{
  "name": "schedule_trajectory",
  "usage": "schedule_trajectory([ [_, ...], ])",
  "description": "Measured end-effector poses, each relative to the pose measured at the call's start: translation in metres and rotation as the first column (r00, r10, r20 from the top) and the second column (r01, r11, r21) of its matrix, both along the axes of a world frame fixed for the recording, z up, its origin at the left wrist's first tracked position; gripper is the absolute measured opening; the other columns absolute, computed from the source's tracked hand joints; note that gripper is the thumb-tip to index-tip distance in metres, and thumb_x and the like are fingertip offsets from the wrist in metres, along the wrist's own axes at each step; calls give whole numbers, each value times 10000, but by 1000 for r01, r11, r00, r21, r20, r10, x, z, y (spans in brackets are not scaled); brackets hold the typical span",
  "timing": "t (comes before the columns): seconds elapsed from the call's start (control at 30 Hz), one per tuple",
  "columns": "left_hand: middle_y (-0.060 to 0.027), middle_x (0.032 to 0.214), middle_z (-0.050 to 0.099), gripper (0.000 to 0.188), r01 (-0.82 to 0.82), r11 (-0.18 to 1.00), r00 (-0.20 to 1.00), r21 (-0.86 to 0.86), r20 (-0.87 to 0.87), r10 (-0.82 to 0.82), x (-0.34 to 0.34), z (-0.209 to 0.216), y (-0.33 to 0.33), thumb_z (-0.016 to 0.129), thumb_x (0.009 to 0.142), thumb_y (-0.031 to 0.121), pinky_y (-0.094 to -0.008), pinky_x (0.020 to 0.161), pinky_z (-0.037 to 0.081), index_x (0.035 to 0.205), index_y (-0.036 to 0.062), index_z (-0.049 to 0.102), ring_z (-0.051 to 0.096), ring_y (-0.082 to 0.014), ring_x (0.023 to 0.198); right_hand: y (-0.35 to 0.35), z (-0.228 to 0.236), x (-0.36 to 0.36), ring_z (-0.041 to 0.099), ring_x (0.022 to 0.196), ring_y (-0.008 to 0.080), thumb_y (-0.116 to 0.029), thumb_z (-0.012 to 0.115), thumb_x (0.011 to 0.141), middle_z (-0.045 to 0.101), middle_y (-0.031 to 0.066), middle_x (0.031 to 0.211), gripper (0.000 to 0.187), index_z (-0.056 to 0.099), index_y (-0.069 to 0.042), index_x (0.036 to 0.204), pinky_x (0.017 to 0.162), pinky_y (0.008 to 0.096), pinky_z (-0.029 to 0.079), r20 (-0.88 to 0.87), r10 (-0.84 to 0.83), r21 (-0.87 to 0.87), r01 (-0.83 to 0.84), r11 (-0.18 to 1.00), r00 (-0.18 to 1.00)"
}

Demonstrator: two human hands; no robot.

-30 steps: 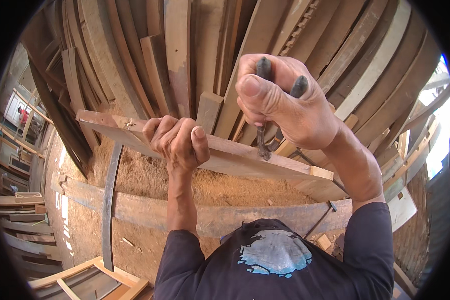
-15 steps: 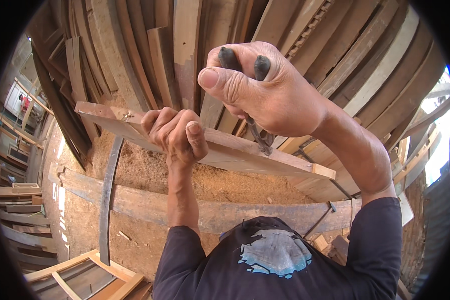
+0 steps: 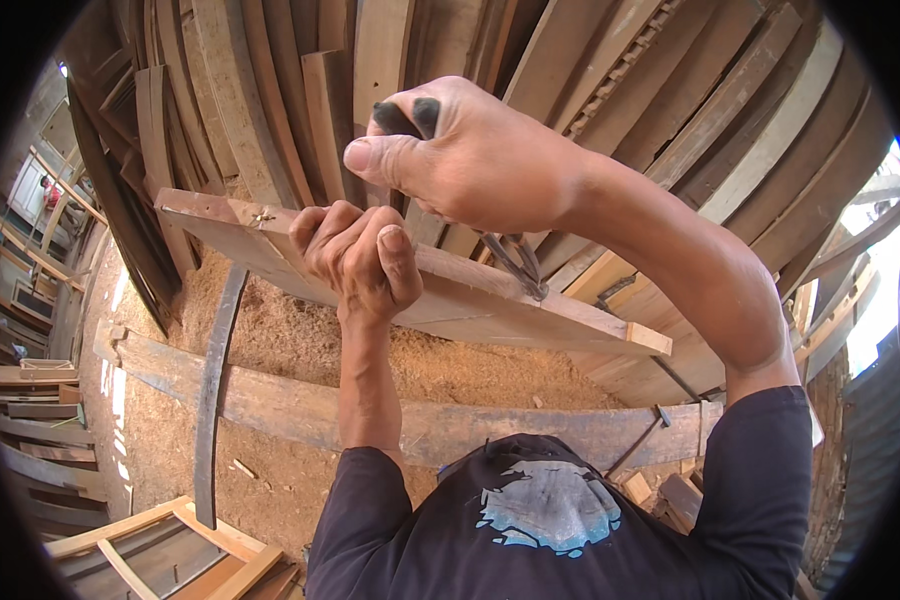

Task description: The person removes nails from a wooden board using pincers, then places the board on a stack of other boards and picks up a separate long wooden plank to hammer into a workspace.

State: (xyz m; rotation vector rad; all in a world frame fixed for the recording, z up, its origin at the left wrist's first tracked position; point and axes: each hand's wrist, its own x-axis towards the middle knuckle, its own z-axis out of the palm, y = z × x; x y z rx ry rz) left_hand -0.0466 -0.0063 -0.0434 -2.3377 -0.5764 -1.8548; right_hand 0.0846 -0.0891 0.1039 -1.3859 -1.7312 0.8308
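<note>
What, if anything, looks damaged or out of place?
A rough, splintered-looking patch on the upper edge of the board, just left of the left hand; the edge around it looks smoother. Loose sawdust lies strewn below, untidy.

Brown ground [image 3: 270,500]: sawdust [image 3: 470,378] spread at 6 o'clock, wood sliver [image 3: 244,468] between 7 and 8, offcuts [image 3: 637,488] between 4 and 5. Long worn beam [image 3: 280,402] runs 9 to 4.

The right hand's grip [image 3: 480,160] hides the middle of the pliers [image 3: 518,262], and what they pinch at the board [image 3: 460,310] is too small to tell. The left hand's grip [image 3: 362,262] covers part of that board; a wooden frame [image 3: 116,529] is cut off below.
</note>
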Motion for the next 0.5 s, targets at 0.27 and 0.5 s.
schedule_trajectory([
  [0.27, -35, 540, 476, 422, -29, 998, 999, 52, -21, 30, 6, -5, 21, 419, 976, 285, -336, 775, 351, 585, 143, 490, 479, -213, 544, 20, 2, 12, 436, 571, 81, -331, 577, 1034, 469, -51, 622, 368, 558, -91, 756, 560, 285, 392, -4, -117, -102, 116, 988, 993],
  [0.5, -49, 512, 479, 368, -71, 996, 997, 55, -40, 73, 14, 0, 19, 463, 931, 249, -334, 755, 359, 578, 149, 490, 494, -217, 540, -56, -7, 59, 635, 811, 156, -365, 624, 1002, 697, 88, 902, 375, 662, 7, 1032, 805, 302, 516, -180, -82, 233, 123, 965, 980],
])
